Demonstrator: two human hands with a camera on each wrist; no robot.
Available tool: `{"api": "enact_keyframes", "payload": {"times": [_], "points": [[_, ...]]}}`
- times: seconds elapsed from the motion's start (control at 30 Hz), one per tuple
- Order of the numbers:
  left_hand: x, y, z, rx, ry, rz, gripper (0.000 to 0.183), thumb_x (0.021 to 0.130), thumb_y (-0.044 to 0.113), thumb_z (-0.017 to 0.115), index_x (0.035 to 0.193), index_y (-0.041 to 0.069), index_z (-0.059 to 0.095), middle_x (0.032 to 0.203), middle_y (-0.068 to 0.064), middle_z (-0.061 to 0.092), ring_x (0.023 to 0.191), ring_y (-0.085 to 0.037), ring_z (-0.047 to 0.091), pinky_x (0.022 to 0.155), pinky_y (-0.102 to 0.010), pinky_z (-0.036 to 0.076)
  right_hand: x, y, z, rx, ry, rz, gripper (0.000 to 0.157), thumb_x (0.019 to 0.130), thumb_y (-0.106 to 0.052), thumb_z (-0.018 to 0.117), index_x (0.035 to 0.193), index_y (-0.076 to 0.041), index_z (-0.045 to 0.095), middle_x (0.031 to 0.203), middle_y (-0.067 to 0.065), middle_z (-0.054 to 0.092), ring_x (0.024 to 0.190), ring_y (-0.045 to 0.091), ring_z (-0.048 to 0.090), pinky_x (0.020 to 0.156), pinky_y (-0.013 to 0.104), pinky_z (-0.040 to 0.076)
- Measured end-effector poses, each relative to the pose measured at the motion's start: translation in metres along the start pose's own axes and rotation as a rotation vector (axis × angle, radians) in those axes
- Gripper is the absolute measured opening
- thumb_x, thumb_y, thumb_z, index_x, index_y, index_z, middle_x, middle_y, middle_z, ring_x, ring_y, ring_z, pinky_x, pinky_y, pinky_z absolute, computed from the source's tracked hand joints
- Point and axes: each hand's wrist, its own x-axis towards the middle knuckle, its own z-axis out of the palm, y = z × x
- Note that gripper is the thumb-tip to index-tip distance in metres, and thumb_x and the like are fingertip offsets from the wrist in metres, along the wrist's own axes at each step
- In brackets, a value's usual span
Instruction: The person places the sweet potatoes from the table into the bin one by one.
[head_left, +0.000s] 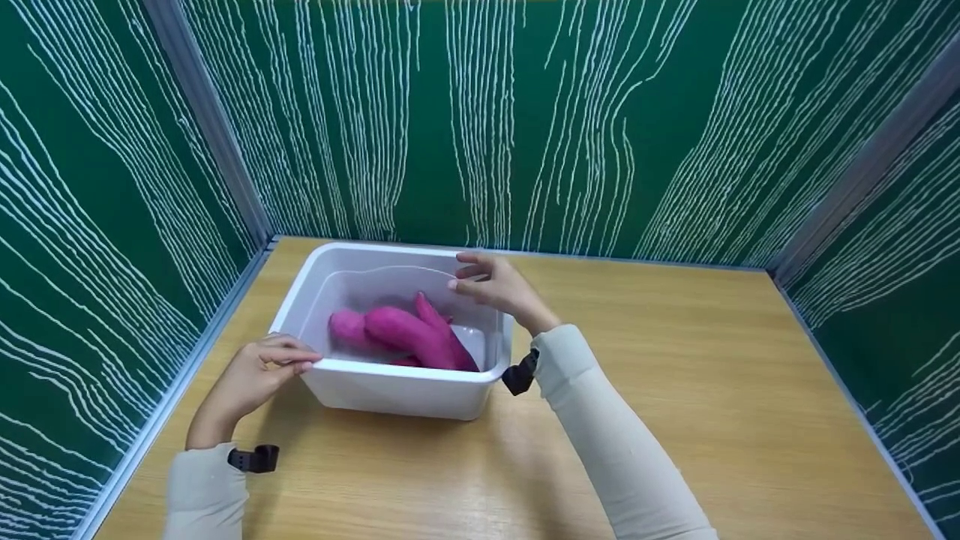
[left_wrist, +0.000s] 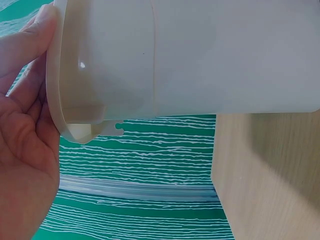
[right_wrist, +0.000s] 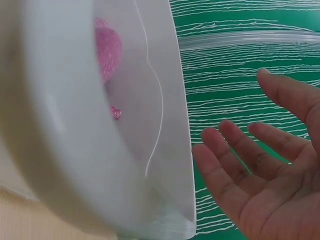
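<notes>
A white plastic bin (head_left: 405,390) stands toward the left back of the table. Inside it lies a bright pink, fuzzy-looking thing (head_left: 405,330) with rounded, limb-like parts; the right wrist view catches only a bit of the pink thing (right_wrist: 108,52) past the rim. My left hand (head_left: 259,371) pinches the rim at the bin's near left corner, with the thumb (left_wrist: 37,37) at the edge and the other fingertips hidden behind the rim. Over the far right corner is my right hand (head_left: 499,285), its fingers loosely spread and nothing held.
The wooden table (head_left: 675,390) extends to the right of the bin and in front of it. Green panels (head_left: 480,127) with white wavy lines enclose the back and both sides, joined by grey metal posts (head_left: 210,112). Black bands (head_left: 255,458) sit on both wrists.
</notes>
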Motion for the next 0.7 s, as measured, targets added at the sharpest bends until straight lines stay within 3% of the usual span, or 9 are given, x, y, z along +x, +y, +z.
{"api": "enact_keyframes", "payload": {"times": [0.17, 0.4, 0.7], "points": [[0.0013, -0.0027, 0.0013, 0.005, 0.000, -0.016, 0.017, 0.087, 0.006, 0.068, 0.099, 0.013, 0.077, 0.104, -0.003, 0.069, 0.106, -0.020, 0.054, 0.085, -0.018, 0.046, -0.0014, 0.0013, -0.0017, 0.000, 0.002, -0.003, 0.056, 0.090, -0.027, 0.068, 0.139, -0.011, 0.048, 0.131, 0.014, 0.059, 0.118, 0.028, 0.058, 0.092, 0.040, 0.052], [0.0015, -0.0013, 0.0017, -0.002, 0.025, 0.034, 0.015, 0.085, 0.003, 0.070, 0.096, 0.010, 0.078, 0.098, -0.006, 0.070, 0.096, -0.011, 0.055, 0.079, -0.017, 0.045, -0.0001, 0.0025, -0.0028, 0.008, -0.005, -0.010, 0.057, 0.090, -0.027, 0.068, 0.140, -0.008, 0.049, 0.130, 0.017, 0.059, 0.118, 0.028, 0.058, 0.091, 0.040, 0.053], [-0.0004, 0.0018, 0.0003, 0.011, 0.005, -0.002, 0.015, 0.087, 0.009, 0.069, 0.098, 0.013, 0.078, 0.103, -0.005, 0.069, 0.105, -0.022, 0.054, 0.085, -0.019, 0.045, -0.0026, 0.0030, -0.0057, 0.008, 0.001, -0.007, 0.059, 0.089, -0.031, 0.068, 0.140, -0.009, 0.048, 0.131, 0.016, 0.059, 0.119, 0.029, 0.058, 0.092, 0.040, 0.052]]}}
